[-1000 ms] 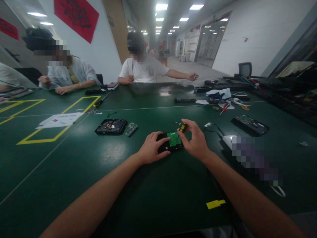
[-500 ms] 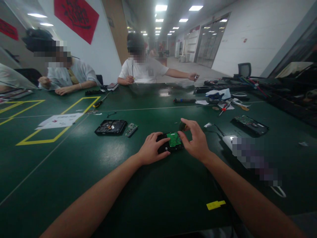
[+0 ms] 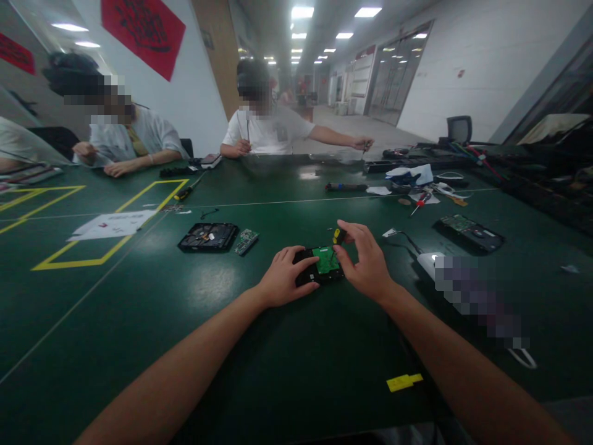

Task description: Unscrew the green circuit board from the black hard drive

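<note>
A black hard drive [image 3: 304,276] with a green circuit board [image 3: 327,264] facing up lies on the green table in front of me. My left hand [image 3: 283,278] grips it from the left, its fingers over the top and the thumb along the near edge. Between the thumb and fingers of my right hand [image 3: 364,256] is a small screwdriver [image 3: 340,237] with a yellow and black handle. It stands steeply over the circuit board, shaft down; where its tip meets the board is too small to make out.
Left of the drive lie an opened drive case [image 3: 208,237] and a loose circuit board [image 3: 246,241]. To the right are another hard drive [image 3: 470,233] and a partly blurred white device [image 3: 428,266] with a cable. A red screwdriver [image 3: 420,203] lies farther back. Two people sit across the table.
The screwdriver's handle has turned in my right fingers, so its yellow side now shows. My left hand and the hard drive stay in place.
</note>
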{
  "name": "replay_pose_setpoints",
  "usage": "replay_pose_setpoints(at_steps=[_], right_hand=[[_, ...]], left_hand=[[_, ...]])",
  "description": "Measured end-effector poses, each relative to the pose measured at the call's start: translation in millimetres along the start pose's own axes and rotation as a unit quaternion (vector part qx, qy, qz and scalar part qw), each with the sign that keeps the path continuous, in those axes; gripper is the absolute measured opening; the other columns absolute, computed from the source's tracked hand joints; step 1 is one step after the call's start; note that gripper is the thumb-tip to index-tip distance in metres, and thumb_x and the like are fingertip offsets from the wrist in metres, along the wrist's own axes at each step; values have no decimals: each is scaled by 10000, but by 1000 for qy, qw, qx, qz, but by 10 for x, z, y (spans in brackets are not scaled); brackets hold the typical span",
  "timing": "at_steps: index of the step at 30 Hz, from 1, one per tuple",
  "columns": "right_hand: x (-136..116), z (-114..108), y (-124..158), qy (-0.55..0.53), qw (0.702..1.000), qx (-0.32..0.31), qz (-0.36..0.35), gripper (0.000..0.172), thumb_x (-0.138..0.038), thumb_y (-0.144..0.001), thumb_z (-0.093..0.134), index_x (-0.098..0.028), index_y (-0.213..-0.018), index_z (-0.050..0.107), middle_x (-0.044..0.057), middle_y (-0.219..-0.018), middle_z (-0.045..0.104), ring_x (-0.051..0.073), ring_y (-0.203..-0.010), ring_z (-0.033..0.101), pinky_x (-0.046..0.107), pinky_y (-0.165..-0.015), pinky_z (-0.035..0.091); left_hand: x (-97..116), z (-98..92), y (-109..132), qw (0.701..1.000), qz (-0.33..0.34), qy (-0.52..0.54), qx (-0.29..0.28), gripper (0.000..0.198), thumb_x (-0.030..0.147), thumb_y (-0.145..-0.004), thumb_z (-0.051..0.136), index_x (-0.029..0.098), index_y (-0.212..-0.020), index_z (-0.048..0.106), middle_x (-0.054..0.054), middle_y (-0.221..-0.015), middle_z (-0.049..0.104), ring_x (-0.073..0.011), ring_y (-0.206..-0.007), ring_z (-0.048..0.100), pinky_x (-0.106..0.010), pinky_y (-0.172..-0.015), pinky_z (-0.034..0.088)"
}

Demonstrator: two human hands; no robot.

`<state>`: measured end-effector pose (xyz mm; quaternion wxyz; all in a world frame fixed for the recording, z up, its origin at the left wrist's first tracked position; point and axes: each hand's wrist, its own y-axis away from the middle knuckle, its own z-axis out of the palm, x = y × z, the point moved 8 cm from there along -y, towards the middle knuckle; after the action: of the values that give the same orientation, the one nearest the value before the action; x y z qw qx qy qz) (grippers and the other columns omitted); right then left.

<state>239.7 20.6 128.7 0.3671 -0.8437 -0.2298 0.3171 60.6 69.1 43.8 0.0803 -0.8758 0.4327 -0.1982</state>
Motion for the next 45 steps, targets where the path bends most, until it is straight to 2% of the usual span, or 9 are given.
replay_pose_setpoints(at_steps=[4,9,16,21,24,32,39,42,45], right_hand=[[3,20,3,-9,1000,-8,-3,651,-192,-998,605,-367,-1587,390,96,-1320,600,261,-1061,653,508,-964,588],[9,-27,-4,12,1000,13,-7,606,-232,-975,677,-374,-1528,476,93,-1250,584,269,-1051,650,502,-909,614],[-3,46,15,-3,1000,-16,-2,614,-198,-1005,593,-358,-1570,415,95,-1385,627,279,-1109,677,542,-992,598],[13,-17,6,7,1000,17,-5,592,-248,-970,686,-320,-1516,468,120,-1352,613,295,-1158,661,505,-921,629],[47,-32,11,1,1000,26,12,546,-227,-980,661,-317,-1491,490,115,-1352,633,283,-1128,688,494,-911,639],[107,78,57,-61,998,-15,30,632,-212,-1015,579,-336,-1599,371,112,-1501,606,277,-1140,729,529,-1010,622],[77,-35,22,-24,999,38,6,595,-225,-966,683,-351,-1515,490,102,-1330,594,275,-1128,665,476,-878,673],[98,-37,26,-36,998,41,20,596,-191,-967,655,-348,-1518,491,105,-1359,570,271,-1136,660,441,-821,695],[143,18,49,-66,997,23,43,604,-171,-987,611,-333,-1547,453,114,-1426,569,272,-1170,680,458,-884,691]], left_hand=[[2,-5,0,1000,0,-2,-1,665,554,-936,724,309,-1528,545,-159,-1545,421,-401,-1419,429,-620,-1161,402],[-19,11,2,1000,0,6,-2,676,556,-930,730,319,-1533,540,-157,-1548,426,-406,-1433,417,-626,-1160,400],[-32,22,7,1000,-2,8,1,684,564,-925,734,337,-1537,534,-152,-1550,431,-412,-1420,428,-634,-1152,400],[-28,28,4,1000,0,0,-3,678,568,-933,723,324,-1538,536,-156,-1547,423,-396,-1429,423,-619,-1164,397],[-39,38,4,1000,-1,1,-1,677,562,-932,724,323,-1538,539,-154,-1549,420,-397,-1429,423,-620,-1166,395],[-35,29,5,1000,-2,2,0,680,567,-926,731,340,-1537,538,-142,-1545,434,-402,-1423,428,-630,-1163,398],[-26,24,2,1000,-1,-3,-3,671,578,-934,719,332,-1533,540,-152,-1545,426,-398,-1425,425,-622,-1158,404],[-24,26,0,1000,0,-4,-2,665,572,-935,718,324,-1528,546,-157,-1540,429,-399,-1422,427,-622,-1160,399],[-26,23,1,1000,-1,-2,2,659,566,-938,715,327,-1528,544,-154,-1534,438,-398,-1415,434,-620,-1156,403]])
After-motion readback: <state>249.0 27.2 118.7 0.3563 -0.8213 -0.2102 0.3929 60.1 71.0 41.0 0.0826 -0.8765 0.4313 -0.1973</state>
